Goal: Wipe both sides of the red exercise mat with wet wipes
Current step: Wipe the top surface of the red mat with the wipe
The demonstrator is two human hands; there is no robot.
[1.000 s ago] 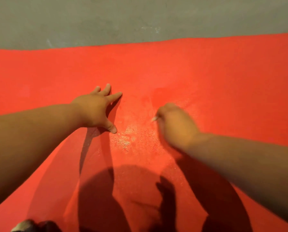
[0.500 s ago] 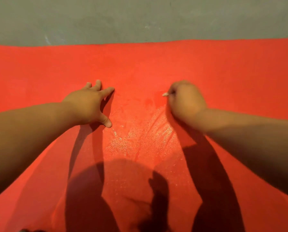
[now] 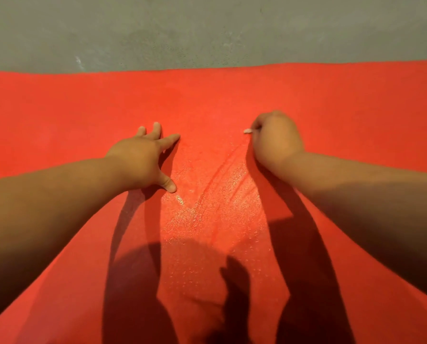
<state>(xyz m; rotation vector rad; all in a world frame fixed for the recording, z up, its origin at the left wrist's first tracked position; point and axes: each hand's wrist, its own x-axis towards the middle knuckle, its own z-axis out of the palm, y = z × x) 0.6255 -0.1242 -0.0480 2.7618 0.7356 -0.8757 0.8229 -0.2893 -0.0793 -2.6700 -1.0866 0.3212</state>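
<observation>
The red exercise mat (image 3: pixel 58 115) lies flat on the grey concrete floor (image 3: pixel 207 28) and fills most of the view. The left hand (image 3: pixel 145 157) stays planted on it, fingers spread and palm down, much where it was a second ago. The right hand (image 3: pixel 277 140), curled round a wet wipe (image 3: pixel 248 131) of which only a small white corner shows, has pushed away from the body toward the mat's far edge since then, leaving a longer glistening wet streak (image 3: pixel 222 184) between the two hands.
</observation>
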